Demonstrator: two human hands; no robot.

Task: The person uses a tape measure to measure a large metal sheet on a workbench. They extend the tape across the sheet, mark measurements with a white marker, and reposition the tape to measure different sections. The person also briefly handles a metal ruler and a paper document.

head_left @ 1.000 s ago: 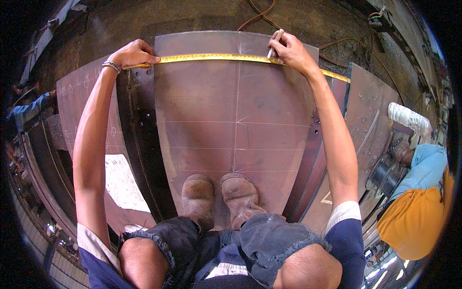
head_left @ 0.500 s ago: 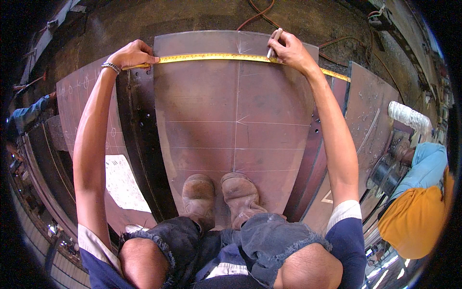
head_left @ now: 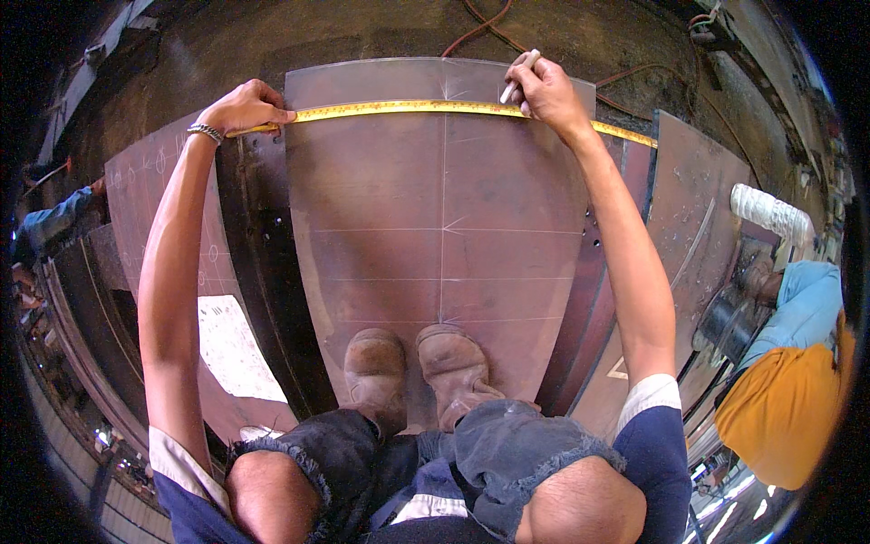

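A yellow tape measure [head_left: 390, 108] stretches across the upper part of a reddish-brown steel plate [head_left: 381, 190]. Its left part is pinched in my left hand [head_left: 246, 106] at the plate's left edge. Between the fingers of my right hand [head_left: 548, 91] is a white chalk stick [head_left: 518, 77], slanted, its lower end just above the tape. The lower fingers of that hand rest at the tape's edge. Past my right wrist the tape runs on to the right-hand plate. Thin white lines cross the steel, with arrowhead marks on the lengthwise one.
My boots [head_left: 451, 358] stand on the plate. Dark steel beams [head_left: 263, 236] flank it. A marked plate [head_left: 136, 190] with a white sheet [head_left: 234, 349] lies left. On the right, a person in an orange top [head_left: 779, 408] bends near another plate [head_left: 698, 172]. A hose [head_left: 480, 27] crosses the floor beyond.
My right hand has shifted slightly right and up, and the chalk stick leans more. A short white mark now shows beside its lower end. My left hand stays on the tape measure.
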